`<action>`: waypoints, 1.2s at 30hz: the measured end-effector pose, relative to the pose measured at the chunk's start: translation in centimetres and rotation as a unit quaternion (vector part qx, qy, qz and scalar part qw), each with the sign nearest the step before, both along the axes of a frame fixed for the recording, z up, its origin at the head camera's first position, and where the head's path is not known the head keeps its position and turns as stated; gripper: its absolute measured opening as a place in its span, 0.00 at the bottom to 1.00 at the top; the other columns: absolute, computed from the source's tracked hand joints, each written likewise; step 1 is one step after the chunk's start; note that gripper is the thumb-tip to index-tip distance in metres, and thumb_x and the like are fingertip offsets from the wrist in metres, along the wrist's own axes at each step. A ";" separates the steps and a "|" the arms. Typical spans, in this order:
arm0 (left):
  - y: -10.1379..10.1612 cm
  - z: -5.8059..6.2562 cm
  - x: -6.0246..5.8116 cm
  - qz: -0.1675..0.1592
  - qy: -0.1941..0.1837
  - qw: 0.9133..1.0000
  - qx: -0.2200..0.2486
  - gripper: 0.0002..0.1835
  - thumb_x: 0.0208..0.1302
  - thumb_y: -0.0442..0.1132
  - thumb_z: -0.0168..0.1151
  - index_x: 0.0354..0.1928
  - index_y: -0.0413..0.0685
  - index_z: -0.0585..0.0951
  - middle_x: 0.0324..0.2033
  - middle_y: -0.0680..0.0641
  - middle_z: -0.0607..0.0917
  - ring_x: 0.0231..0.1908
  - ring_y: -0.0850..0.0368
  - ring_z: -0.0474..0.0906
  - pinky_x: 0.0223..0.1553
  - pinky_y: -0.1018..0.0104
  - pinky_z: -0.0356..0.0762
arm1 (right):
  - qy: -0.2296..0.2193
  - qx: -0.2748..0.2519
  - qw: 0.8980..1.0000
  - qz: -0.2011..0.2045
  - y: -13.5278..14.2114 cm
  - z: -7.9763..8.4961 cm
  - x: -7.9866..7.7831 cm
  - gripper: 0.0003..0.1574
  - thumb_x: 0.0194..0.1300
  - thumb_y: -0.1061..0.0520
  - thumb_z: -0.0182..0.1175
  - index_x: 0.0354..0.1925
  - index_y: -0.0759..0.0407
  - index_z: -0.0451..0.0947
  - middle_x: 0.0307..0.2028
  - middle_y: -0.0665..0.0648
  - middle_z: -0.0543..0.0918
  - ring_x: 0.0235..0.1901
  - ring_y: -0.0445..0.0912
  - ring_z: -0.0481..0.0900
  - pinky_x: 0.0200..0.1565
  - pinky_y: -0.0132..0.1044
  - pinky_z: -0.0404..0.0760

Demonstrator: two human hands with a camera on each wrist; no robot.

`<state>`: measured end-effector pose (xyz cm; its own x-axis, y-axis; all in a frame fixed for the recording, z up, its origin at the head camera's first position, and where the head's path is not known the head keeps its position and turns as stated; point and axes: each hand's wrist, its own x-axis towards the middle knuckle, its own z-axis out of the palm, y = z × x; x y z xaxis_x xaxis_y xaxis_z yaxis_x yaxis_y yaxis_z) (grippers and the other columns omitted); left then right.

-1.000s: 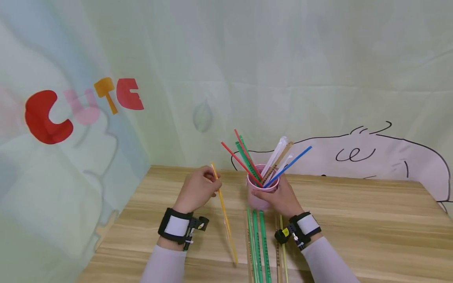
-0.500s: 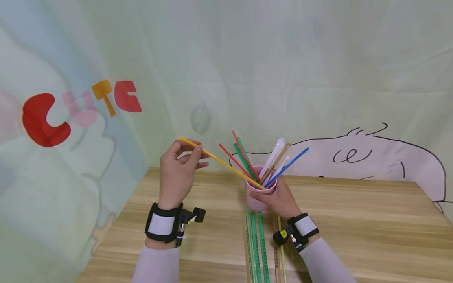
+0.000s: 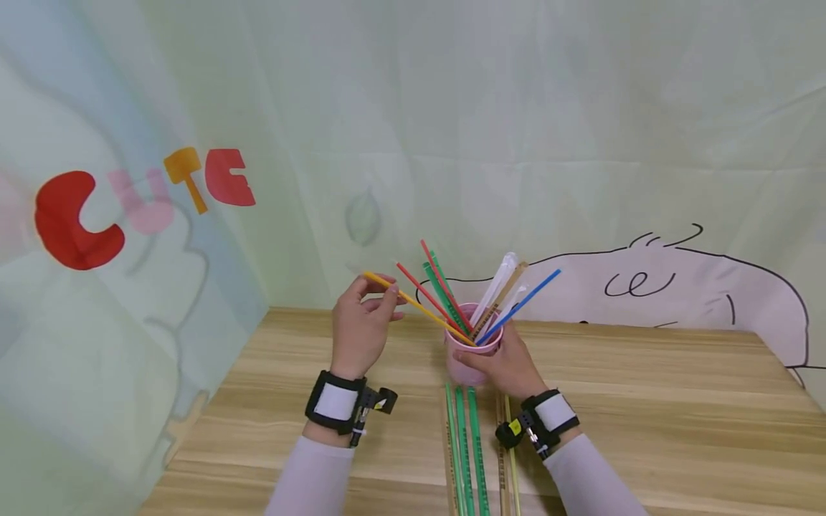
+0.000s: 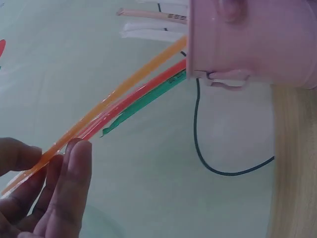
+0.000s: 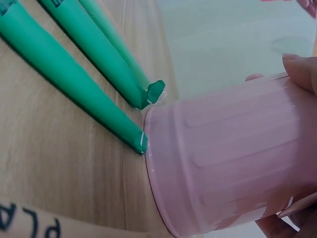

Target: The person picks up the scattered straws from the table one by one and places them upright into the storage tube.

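My left hand (image 3: 361,326) pinches a yellow-orange straw (image 3: 419,307) between thumb and fingers near its upper end. The straw slants down to the right, with its lower end inside the mouth of a pink cup (image 3: 459,367). Around the cup's side, near the rim, my right hand (image 3: 516,364) holds it upright on the table. Red straws (image 3: 413,276), green wrapped straws (image 3: 439,288), white-wrapped straws (image 3: 493,288), a brown-wrapped straw (image 3: 507,292) and a blue straw (image 3: 532,294) lean out of the cup. In the left wrist view a small handle (image 4: 230,82) shows on the cup.
In front of the cup, green straws (image 3: 463,451), brown-wrapped straws (image 3: 501,459) and a thin yellow straw (image 3: 514,466) lie lengthwise on the wooden table (image 3: 645,408). A printed curtain (image 3: 516,143) hangs behind the table and along its left side.
The left hand lifted the yellow-orange straw, tilting it from steep to slanting, and brought its lower end into the cup. Then the hand moved right and slightly down. The right hand stays on the cup.
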<state>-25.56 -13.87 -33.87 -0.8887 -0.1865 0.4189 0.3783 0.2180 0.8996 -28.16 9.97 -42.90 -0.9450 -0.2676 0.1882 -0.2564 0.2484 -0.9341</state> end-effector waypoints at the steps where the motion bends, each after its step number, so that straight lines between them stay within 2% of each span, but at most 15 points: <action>1: 0.3 -0.3 -0.2 -0.001 0.000 1.000 -0.006 0.08 0.73 0.36 0.64 0.48 0.39 0.81 0.42 0.39 0.83 0.37 0.51 0.91 0.36 0.59 0.90 | 0.001 0.000 1.000 0.000 0.0 0.0 0.0 0.54 0.56 0.50 0.80 0.74 0.40 0.61 0.67 0.50 0.76 0.68 0.50 0.74 0.70 0.57 0.72; 5: 1.6 -1.3 -1.1 -0.007 0.001 1.000 -0.025 0.08 0.71 0.33 0.64 0.48 0.37 0.80 0.42 0.38 0.84 0.38 0.43 0.91 0.33 0.64 0.89 | 0.000 -0.003 1.000 -0.002 -0.1 0.0 0.1 0.55 0.56 0.50 0.80 0.74 0.39 0.60 0.67 0.50 0.75 0.69 0.51 0.73 0.70 0.57 0.72; 9: 2.7 -2.0 -2.0 -0.011 -0.018 0.999 -0.039 0.12 0.70 0.33 0.66 0.52 0.40 0.77 0.43 0.38 0.85 0.40 0.39 0.90 0.33 0.65 0.89 | -0.006 0.000 1.000 -0.007 0.0 -0.2 0.0 0.55 0.56 0.49 0.80 0.74 0.38 0.59 0.68 0.50 0.75 0.69 0.51 0.73 0.70 0.57 0.72; 13: 3.6 -2.7 -2.7 -0.004 -0.046 0.997 -0.059 0.17 0.69 0.34 0.67 0.57 0.43 0.75 0.45 0.38 0.86 0.42 0.42 0.90 0.37 0.60 0.90 | -0.002 -0.001 1.000 -0.009 0.0 -0.3 -0.2 0.55 0.56 0.48 0.80 0.74 0.38 0.59 0.68 0.50 0.75 0.68 0.51 0.73 0.70 0.57 0.72; 19: 4.4 -3.8 -3.1 -0.004 -0.061 0.995 -0.076 0.19 0.68 0.34 0.68 0.58 0.42 0.76 0.43 0.40 0.89 0.43 0.44 0.90 0.37 0.64 0.89 | 0.006 0.004 1.000 -0.013 -0.1 -0.3 -0.3 0.58 0.55 0.52 0.80 0.75 0.44 0.58 0.69 0.53 0.74 0.69 0.52 0.73 0.69 0.56 0.74; 24: 4.5 -4.2 -3.1 -0.013 -0.071 0.993 -0.090 0.24 0.67 0.40 0.70 0.61 0.43 0.74 0.46 0.42 0.88 0.47 0.46 0.88 0.46 0.57 0.88 | 0.003 0.009 1.000 -0.016 -0.1 -0.2 -0.2 0.58 0.56 0.52 0.80 0.76 0.46 0.56 0.69 0.55 0.73 0.69 0.54 0.73 0.69 0.56 0.74; 31: 4.0 -4.7 -3.1 -0.060 -0.103 0.989 -0.084 0.33 0.65 0.49 0.73 0.65 0.46 0.70 0.54 0.43 0.81 0.56 0.47 0.81 0.55 0.52 0.85 | -0.008 0.009 1.000 -0.013 -0.1 -0.2 -0.1 0.58 0.57 0.50 0.79 0.75 0.41 0.56 0.69 0.53 0.74 0.69 0.52 0.74 0.68 0.55 0.76; 34: 4.0 -5.1 -3.1 -0.099 -0.126 0.983 -0.093 0.37 0.63 0.54 0.73 0.67 0.48 0.69 0.60 0.43 0.79 0.62 0.47 0.78 0.60 0.49 0.81 | -0.004 0.009 1.000 -0.010 -0.1 -0.4 -0.1 0.57 0.58 0.49 0.79 0.75 0.41 0.56 0.68 0.53 0.74 0.67 0.52 0.75 0.67 0.55 0.77; 36: 4.0 -5.4 -3.1 -0.124 -0.145 0.975 -0.108 0.41 0.61 0.59 0.74 0.69 0.50 0.68 0.65 0.43 0.76 0.66 0.45 0.74 0.64 0.45 0.78 | -0.001 0.009 1.000 -0.006 -0.1 -0.5 -0.1 0.56 0.58 0.49 0.79 0.75 0.39 0.57 0.68 0.53 0.75 0.66 0.52 0.76 0.66 0.54 0.78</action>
<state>-28.61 -9.91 -39.24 -0.9822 0.1153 0.1480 0.1795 0.3491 0.9197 -28.28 9.87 -43.38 -0.9485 -0.2590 0.1825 -0.2520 0.2675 -0.9300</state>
